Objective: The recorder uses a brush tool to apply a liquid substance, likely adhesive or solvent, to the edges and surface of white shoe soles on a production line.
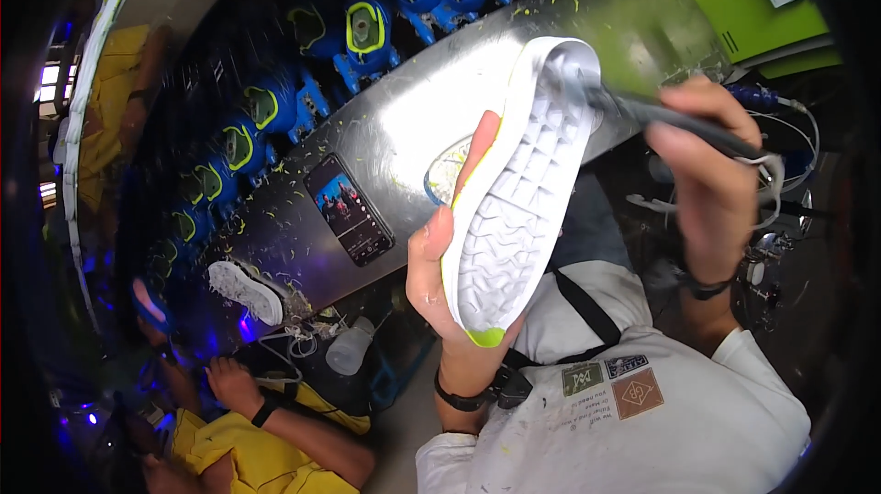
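Observation:
A white shoe sole (514,214) with a grooved face and a thin lime-green edge stands tilted up over the metal table. My left hand (429,260) grips it along its left side, fingers wrapped behind. In my right hand (702,150) is a dark-handled tool (674,118), with a pale cord hanging by the hand. The tool's tip points at the upper end of the sole; motion blurs it, so I cannot tell its kind or whether it touches.
A lit phone (349,210) lies on the metal table (422,118) among lime-green scraps. Another white sole (246,292) rests near a co-worker's hand (234,384). Blue holders (367,31) line the far edge; green panels (743,8) stand at the back right.

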`<state>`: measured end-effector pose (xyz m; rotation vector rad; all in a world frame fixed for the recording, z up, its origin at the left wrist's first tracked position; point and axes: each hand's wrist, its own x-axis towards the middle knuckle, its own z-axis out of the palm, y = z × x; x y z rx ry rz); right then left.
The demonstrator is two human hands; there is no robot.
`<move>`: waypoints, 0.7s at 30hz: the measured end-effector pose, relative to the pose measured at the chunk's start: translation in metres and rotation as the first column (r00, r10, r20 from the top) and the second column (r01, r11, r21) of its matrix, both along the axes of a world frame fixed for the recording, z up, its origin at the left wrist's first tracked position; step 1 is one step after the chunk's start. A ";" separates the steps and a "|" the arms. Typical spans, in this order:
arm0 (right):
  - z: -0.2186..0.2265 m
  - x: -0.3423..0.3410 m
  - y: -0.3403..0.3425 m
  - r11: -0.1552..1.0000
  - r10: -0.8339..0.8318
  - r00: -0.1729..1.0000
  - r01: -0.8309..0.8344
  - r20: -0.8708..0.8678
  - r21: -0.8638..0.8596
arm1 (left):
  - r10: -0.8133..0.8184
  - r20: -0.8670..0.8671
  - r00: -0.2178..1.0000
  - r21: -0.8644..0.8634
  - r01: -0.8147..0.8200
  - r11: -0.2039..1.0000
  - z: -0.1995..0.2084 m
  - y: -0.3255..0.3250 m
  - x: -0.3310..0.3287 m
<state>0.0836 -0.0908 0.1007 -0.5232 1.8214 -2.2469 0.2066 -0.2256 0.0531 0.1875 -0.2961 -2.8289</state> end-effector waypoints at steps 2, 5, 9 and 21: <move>-0.017 0.015 -0.011 0.916 0.260 0.740 0.016 -0.621 0.402 | 0.109 0.088 0.990 -0.027 -0.107 0.994 -0.003 0.001 0.005; -0.021 0.054 0.007 0.697 0.698 0.596 -0.692 -0.397 0.188 | 0.119 -0.115 0.986 0.050 -0.114 0.992 -0.028 -0.012 0.005; -0.024 0.045 0.002 0.539 0.792 0.547 -0.835 -0.271 -0.109 | 0.094 -0.063 0.994 0.114 -0.087 0.990 -0.013 -0.008 0.019; -0.046 0.027 -0.013 0.953 0.268 0.910 -0.299 -0.316 -0.051 | 0.105 -0.126 0.986 0.306 -0.062 0.950 -0.040 -0.001 0.048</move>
